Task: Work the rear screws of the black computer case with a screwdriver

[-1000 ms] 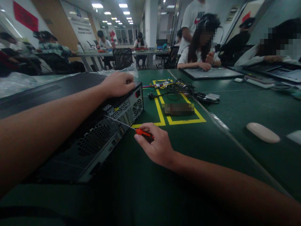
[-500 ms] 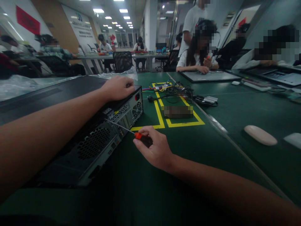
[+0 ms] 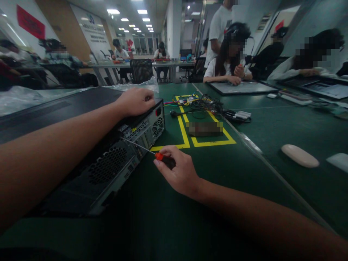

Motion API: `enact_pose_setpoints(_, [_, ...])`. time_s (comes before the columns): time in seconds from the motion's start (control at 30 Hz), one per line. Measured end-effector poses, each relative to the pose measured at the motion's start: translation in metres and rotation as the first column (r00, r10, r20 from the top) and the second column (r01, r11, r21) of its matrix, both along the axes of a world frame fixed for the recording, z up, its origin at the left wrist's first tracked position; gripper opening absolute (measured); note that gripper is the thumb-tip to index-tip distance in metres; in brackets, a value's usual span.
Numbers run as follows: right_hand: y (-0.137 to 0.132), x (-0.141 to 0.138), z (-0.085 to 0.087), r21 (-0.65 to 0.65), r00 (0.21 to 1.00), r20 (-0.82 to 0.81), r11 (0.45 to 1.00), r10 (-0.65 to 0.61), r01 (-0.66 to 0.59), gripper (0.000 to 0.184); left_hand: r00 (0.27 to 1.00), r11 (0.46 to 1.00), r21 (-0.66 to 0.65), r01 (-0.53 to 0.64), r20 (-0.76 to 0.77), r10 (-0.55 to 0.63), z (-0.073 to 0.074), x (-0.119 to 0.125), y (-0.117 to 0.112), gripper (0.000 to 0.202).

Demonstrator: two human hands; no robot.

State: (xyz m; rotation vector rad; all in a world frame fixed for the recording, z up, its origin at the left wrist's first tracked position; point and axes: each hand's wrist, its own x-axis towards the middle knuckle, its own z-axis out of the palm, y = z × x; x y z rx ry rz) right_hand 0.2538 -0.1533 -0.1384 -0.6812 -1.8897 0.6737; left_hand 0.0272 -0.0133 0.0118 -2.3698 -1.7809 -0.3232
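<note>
A black desktop computer case point(image 3: 81, 145) lies on its side on the green table, its vented rear panel turned toward me. My left hand point(image 3: 136, 102) rests curled over the case's top rear corner and presses on it. My right hand point(image 3: 179, 170) is closed around a screwdriver point(image 3: 160, 156) with an orange and black handle. Its thin metal shaft points left and up, and the tip touches the rear panel near the upper edge.
A yellow taped rectangle point(image 3: 206, 141) marks the table beyond the case, with a tangle of cables point(image 3: 203, 103) at its far end. Two white oval objects point(image 3: 300, 156) lie at the right. Other people sit at tables behind, one over a flat panel point(image 3: 241, 87).
My right hand has turned on the handle, so less of the orange part shows. The view shifted slightly. My left hand stays on the case.
</note>
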Motion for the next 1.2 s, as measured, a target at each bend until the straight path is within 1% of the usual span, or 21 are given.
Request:
enact_pose_setpoints(0.1, [-0.0002,-0.0003,-0.0004,0.009,1.000,-0.022,1.000,0.008,-0.008,0.010,1.000,1.000,-0.009,-0.005,-0.009,0.005,-0.0003,-0.0002,0.0003,0.035])
enact_pose_setpoints(0.23, [-0.0009,0.0001,0.0006,0.003,1.000,-0.005,1.000,0.003,-0.003,0.011,1.000,1.000,0.024,0.012,0.002,-0.012,-0.0016,-0.0021,0.0022,0.033])
enact_pose_setpoints(0.43, [-0.0024,0.0010,0.0040,0.003,1.000,0.022,1.000,-0.014,0.014,0.012,1.000,1.000,0.013,0.009,-0.014,-0.009,-0.0010,-0.0019,0.0016,0.034])
enact_pose_setpoints(0.63, [-0.0034,0.0000,0.0021,-0.014,0.998,0.031,0.999,-0.048,0.049,0.013,1.000,1.000,-0.010,0.017,0.008,-0.016,-0.0011,-0.0022,0.0017,0.033])
enact_pose_setpoints(0.83, [-0.0014,0.0013,0.0029,0.053,0.994,0.059,0.995,-0.089,0.086,0.015,1.000,1.000,-0.005,0.006,0.005,-0.006,-0.0006,-0.0019,0.0011,0.035])
enact_pose_setpoints(0.97, [-0.0009,0.0024,0.0032,0.050,0.996,0.064,0.997,-0.056,0.053,0.018,1.000,1.000,-0.017,0.003,0.000,-0.003,0.0003,0.0001,-0.0011,0.037])
enact_pose_setpoints(1.1, [-0.0020,0.0023,0.0012,0.030,0.999,0.019,0.999,-0.027,0.026,0.023,1.000,1.000,-0.015,-0.016,0.002,0.016,0.0007,0.0014,-0.0022,0.035])
enact_pose_setpoints(1.2, [-0.0014,0.0017,0.0000,0.040,1.000,0.015,0.999,-0.015,0.015,0.019,1.000,1.000,-0.018,-0.011,-0.009,0.011,0.0007,0.0014,-0.0022,0.035])
